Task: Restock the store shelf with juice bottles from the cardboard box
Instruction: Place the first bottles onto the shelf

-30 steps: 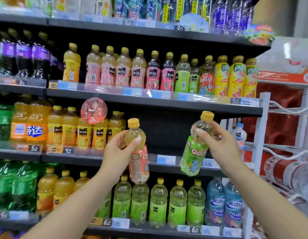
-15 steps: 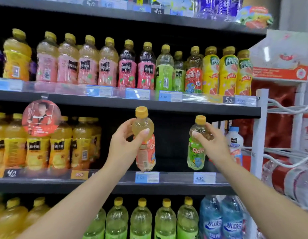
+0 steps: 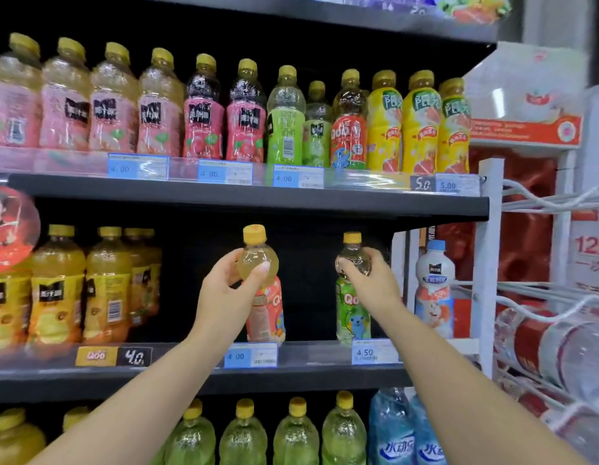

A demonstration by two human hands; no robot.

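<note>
the left hand (image 3: 224, 297) grips a pink-label juice bottle (image 3: 265, 310) and the right hand (image 3: 368, 283) a green-label juice bottle (image 3: 353, 310), both at the middle shelf (image 3: 190, 374), seemingly being placed; next, release upright.

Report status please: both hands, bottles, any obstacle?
Left hand grips pink-label bottle. Right hand grips green-label bottle. Both at middle shelf gap; nothing blocking.

A single head-worn view is provided, aimed forward at the store shelf (image 3: 244, 199) from close range; both forearms are seen entering from the bottom edge, reaching toward it.
</note>
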